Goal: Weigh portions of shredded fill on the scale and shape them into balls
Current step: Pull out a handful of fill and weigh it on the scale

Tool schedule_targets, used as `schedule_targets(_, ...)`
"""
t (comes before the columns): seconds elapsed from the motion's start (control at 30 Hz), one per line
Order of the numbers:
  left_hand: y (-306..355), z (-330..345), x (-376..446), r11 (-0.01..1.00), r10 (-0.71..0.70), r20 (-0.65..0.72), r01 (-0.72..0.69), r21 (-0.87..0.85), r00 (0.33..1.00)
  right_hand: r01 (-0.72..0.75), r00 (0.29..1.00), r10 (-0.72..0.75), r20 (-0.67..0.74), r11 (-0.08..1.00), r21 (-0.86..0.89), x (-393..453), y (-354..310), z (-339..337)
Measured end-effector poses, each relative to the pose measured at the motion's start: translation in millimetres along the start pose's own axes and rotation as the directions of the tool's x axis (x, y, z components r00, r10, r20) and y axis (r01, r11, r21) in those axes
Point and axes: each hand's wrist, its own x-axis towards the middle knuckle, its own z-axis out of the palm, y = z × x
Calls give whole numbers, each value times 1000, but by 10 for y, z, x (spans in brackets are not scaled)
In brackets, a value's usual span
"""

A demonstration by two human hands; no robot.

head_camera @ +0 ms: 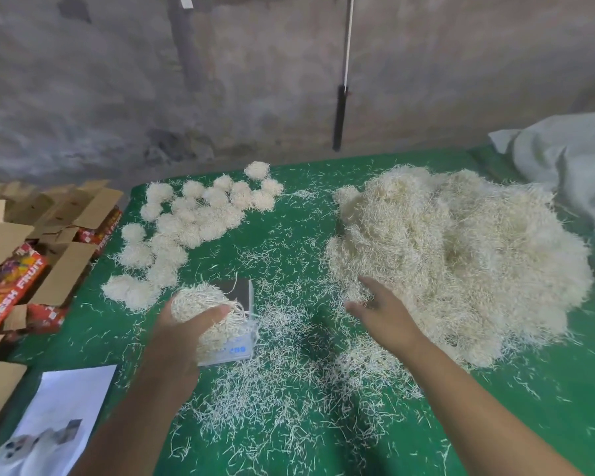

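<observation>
My left hand (pixel 182 329) grips a clump of cream shredded fill (pixel 201 304) just above the small digital scale (pixel 243 338), whose lit display shows under the strands. My right hand (pixel 380 307) reaches with straight fingers to the near edge of the big loose pile of fill (pixel 461 255) on the right. Several finished balls (pixel 189 228) lie clustered at the far left of the green table cover (pixel 289 214).
Loose strands litter the cover in front of me. Open cardboard boxes (pixel 31 255) with red fruit print stand off the table's left edge. A printed sheet (pixel 59 420) lies at the near left. A pale cloth (pixel 564 159) is bunched at the far right. A black rod (pixel 339 118) hangs by the wall.
</observation>
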Motion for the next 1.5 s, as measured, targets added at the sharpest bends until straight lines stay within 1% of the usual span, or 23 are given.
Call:
schedule_targets(0.03,23,34,-50,995,-68,-34,66,-76,997,50,996,-53,68,997,53,-92,-117,96)
schedule_targets(0.1,130,162,-155,1000,-14,-28,14,12,1000,104,962,-140,233,981,162,-274,-317,335)
schedule_targets(0.17,172,244,-187,996,13,-16,-12,86,1000,123,925,-173,338,979,163,-418,-452,549)
schedule_targets(0.23,199,296,-250,997,-15,-7,16,71,1000,148,915,-199,351,975,165,-486,-504,683)
schedule_targets(0.3,179,298,-244,998,-6,15,5,67,1000,140,922,-212,324,963,231,-499,-530,707)
schedule_targets(0.37,140,267,-241,998,0,-6,0,66,1000,139,925,-220,310,955,261,-509,-495,658)
schedule_targets(0.5,-71,107,-159,995,-1,-35,4,95,999,216,901,-280,332,952,218,-513,-433,632)
schedule_targets(0.53,-131,85,-128,999,-11,-23,12,43,1000,224,894,-283,347,954,200,-514,-423,658)
schedule_targets(0.6,-164,28,-132,966,-85,-43,72,-248,995,220,883,-283,373,954,203,-513,-412,703)
schedule_targets(0.63,-138,16,-157,972,-36,-48,24,-235,998,202,882,-276,382,953,224,-506,-409,711)
schedule_targets(0.67,-103,72,-183,979,16,-19,-20,-202,1000,173,884,-264,387,952,253,-490,-408,708)
schedule_targets(0.7,-105,46,-131,971,-11,-39,1,-241,999,134,888,-243,390,949,286,-472,-404,698)
schedule_targets(0.77,-132,-61,-74,986,-30,-75,17,-165,997,46,901,-188,390,937,346,-415,-378,680)
schedule_targets(0.87,-193,-306,70,990,-100,-234,74,-119,967,-28,918,-130,374,921,388,-317,-286,649)
schedule_targets(0.9,-210,-328,82,998,-54,-297,58,4,953,-45,925,-114,363,915,401,-287,-248,626)
schedule_targets(0.97,-195,-360,111,995,-34,-314,61,79,949,-95,937,-74,342,887,452,-230,-190,557)
schedule_targets(1.07,-194,-389,164,996,-40,-292,60,59,955,-154,936,-36,351,855,495,-154,-146,494)
schedule_targets(1.1,-191,-408,178,998,-49,-308,57,15,950,-169,935,-25,354,846,506,-128,-128,491)
schedule_targets(1.17,-163,-466,218,984,-129,-324,79,-161,937,-198,939,-6,343,806,558,-60,-71,464)
schedule_targets(1.27,-47,-502,217,992,-103,-382,68,-103,919,-238,965,106,238,736,634,96,55,334)
schedule_targets(1.33,-4,-558,189,999,-32,-371,30,-11,928,-267,961,261,94,774,574,242,181,239)
schedule_targets(1.4,15,-527,166,999,-35,-350,35,-7,936,-321,935,356,-13,858,401,382,305,150)
schedule_targets(1.5,-14,-436,137,997,-75,-324,71,-24,943,-447,893,451,11,881,158,463,366,134)
